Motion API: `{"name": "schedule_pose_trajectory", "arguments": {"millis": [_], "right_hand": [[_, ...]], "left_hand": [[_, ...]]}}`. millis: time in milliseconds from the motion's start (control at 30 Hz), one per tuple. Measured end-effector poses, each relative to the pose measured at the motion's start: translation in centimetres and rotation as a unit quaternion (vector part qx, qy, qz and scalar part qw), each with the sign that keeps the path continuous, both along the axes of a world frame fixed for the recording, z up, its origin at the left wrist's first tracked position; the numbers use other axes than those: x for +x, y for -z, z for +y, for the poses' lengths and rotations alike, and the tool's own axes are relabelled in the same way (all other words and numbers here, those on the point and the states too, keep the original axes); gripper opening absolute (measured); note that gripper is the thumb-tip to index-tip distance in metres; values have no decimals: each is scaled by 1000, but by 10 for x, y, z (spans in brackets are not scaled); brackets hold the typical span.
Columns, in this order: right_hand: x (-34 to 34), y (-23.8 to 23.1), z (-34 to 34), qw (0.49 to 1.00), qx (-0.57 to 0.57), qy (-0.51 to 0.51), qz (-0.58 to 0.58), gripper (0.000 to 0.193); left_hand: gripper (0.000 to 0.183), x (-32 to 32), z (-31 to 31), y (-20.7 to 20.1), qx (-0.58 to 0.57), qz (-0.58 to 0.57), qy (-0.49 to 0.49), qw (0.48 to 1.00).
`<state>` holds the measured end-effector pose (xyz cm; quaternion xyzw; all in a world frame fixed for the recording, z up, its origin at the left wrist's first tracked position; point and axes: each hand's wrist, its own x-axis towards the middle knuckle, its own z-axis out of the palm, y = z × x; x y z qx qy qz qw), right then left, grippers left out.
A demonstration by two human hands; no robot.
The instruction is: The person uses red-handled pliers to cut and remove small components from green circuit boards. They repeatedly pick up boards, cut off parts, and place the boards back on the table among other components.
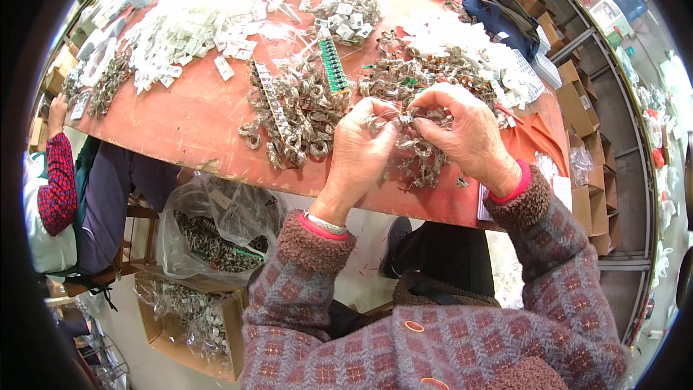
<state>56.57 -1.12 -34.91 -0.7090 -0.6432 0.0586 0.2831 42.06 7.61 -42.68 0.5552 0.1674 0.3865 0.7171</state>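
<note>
I see my left hand (pixel 359 141) and right hand (pixel 465 133) meeting over the near edge of the red table (pixel 195 119), fingers of both pressed together, pinching one small coiled wire piece (pixel 404 120) between them. A heap of coiled pieces (pixel 299 112) lies just left, more under my hands. Far left sit white plastic parts (pixel 184 32). With so many pieces loose, I judge much work remains.
</note>
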Motion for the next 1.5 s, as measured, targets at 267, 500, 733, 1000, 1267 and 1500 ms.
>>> {"name": "schedule_pose_trajectory", "arguments": {"millis": [267,500,733,1000,1267,1500], "right_hand": [[0,-1,2,996,-42,3,85,19],[-11,11,0,997,16,37,70,14],[-17,11,-4,998,60,35,-6,12],[-8,2,-1,989,-28,27,142,15],[-10,10,-2,987,-18,34,157,14],[-17,15,-2,994,28,56,93,14]], "left_hand": [[7,2,-1,1,2,-1,-18,1000],[7,5,-8,0,94,65,-117,986],[9,5,-13,0,111,61,-142,982],[4,3,-6,1,-36,-45,-18,998],[2,0,-5,3,102,71,-73,990],[3,4,-9,2,125,102,-114,980]]}}
